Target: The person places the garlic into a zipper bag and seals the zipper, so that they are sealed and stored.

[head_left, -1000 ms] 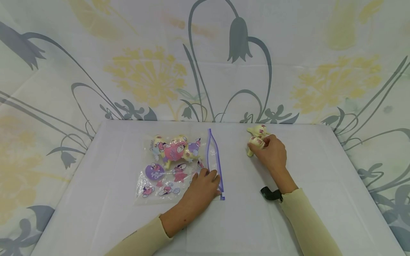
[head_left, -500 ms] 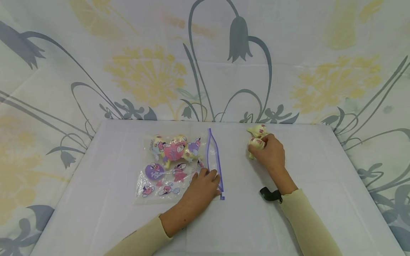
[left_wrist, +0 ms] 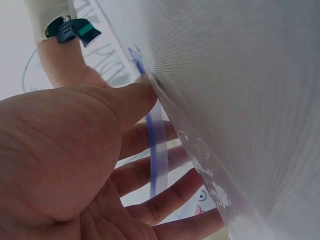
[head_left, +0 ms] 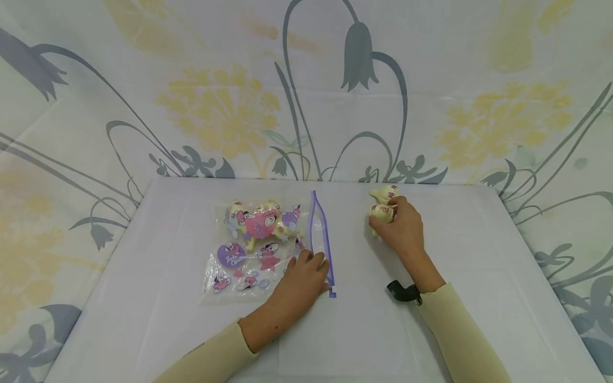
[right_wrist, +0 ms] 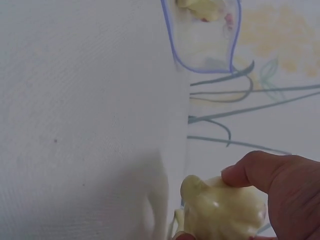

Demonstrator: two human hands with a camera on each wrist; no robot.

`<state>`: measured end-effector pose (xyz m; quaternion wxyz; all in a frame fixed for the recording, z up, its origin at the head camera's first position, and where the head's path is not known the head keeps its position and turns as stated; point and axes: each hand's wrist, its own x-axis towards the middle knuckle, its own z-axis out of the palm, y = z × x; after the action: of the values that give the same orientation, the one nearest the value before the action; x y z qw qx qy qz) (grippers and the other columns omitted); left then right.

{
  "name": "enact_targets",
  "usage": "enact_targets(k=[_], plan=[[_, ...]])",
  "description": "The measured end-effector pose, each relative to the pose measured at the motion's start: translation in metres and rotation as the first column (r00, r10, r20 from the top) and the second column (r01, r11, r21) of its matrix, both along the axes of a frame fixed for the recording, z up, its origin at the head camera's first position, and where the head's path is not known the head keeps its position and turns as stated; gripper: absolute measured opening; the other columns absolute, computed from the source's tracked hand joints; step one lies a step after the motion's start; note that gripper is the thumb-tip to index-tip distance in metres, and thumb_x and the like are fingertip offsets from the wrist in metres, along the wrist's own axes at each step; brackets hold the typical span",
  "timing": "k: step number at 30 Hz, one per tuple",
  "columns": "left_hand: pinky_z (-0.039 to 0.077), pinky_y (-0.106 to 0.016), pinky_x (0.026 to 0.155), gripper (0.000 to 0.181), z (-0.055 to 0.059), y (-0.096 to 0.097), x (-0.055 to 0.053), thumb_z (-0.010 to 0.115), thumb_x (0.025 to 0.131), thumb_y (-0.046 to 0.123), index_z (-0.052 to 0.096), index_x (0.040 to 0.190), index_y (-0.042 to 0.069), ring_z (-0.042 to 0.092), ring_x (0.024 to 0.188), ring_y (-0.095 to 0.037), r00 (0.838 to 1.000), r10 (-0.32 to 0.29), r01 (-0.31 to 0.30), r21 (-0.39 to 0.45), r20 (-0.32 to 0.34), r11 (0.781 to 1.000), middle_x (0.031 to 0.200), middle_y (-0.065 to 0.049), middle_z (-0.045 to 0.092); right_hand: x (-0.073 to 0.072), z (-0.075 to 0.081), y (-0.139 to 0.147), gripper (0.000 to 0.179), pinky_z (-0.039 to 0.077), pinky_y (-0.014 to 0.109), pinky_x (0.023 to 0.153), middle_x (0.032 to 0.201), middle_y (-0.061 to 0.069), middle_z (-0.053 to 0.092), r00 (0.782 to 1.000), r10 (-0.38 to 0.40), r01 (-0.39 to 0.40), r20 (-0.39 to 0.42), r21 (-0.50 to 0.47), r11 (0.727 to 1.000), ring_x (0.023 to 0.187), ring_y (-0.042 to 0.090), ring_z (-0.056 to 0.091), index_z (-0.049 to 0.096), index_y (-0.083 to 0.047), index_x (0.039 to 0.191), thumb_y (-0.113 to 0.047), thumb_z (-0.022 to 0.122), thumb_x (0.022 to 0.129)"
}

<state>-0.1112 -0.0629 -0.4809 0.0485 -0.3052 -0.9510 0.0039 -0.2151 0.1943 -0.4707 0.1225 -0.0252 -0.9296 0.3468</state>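
The right hand point(head_left: 402, 226) had a tight hold on a round, pale yellow toy point(head_left: 382, 214), pinching it between the thumb and fingers. That toy was over the right half of the bench point(head_left: 359, 330), near the back, and I cannot tell if it touched the bench. A second yellow toy point(head_left: 384, 193) lay just behind it, with red marks on its side. The left hand point(head_left: 301, 279) held the near corner of a clear bag point(head_left: 256, 266), with its thumb on one side of the purple strip point(head_left: 326, 239) and its bent fingers on the other. The bag lay flat on the left half of the bench, and its mouth, facing the right hand, was a bit open in the middle. More yellow toys point(head_left: 235, 208) were inside, bunched near the back, under pink and purple pictures. A black thing point(head_left: 399, 291) stuck out by the right wrist. Behind the bench was a flowery sheet point(head_left: 330, 114).
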Motion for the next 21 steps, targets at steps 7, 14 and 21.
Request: enact_targets(k=[7,14,21], plan=[[0.06,-0.047,0.095,0.051,0.0,0.0,0.0,0.075,0.097,0.045,0.073,0.134,0.01,0.059,0.119,-0.029,1.0,-0.001,0.001,0.007,0.0,1.0,0.129,-0.006,0.066,0.004,0.004,-0.005,0.055,0.05,0.038,0.071,0.114,0.024,0.068,0.999,0.031,-0.031,-0.02,-0.013,0.999,0.093,0.035,0.063,0.059,0.005,0.13,-0.024,0.08,0.087],[0.06,-0.048,0.096,0.05,0.0,0.0,0.0,0.075,0.097,0.044,0.073,0.134,0.009,0.059,0.12,-0.029,1.0,-0.003,0.003,0.015,0.002,1.0,0.129,-0.007,0.066,0.01,0.009,-0.011,0.052,0.053,0.034,0.066,0.115,0.023,0.07,0.996,0.087,-0.088,-0.029,-0.027,0.996,0.085,0.031,0.066,0.06,0.003,0.128,-0.021,0.082,0.088],[0.06,-0.048,0.096,0.052,0.0,0.0,-0.001,0.076,0.097,0.046,0.073,0.135,0.01,0.059,0.12,-0.029,1.0,-0.003,0.003,0.004,-0.008,1.0,0.131,-0.006,0.067,0.015,0.014,-0.019,0.049,0.055,0.032,0.058,0.112,0.02,0.071,0.99,0.141,-0.142,-0.024,-0.047,0.989,0.079,0.028,0.069,0.062,-0.001,0.128,-0.021,0.084,0.089]])
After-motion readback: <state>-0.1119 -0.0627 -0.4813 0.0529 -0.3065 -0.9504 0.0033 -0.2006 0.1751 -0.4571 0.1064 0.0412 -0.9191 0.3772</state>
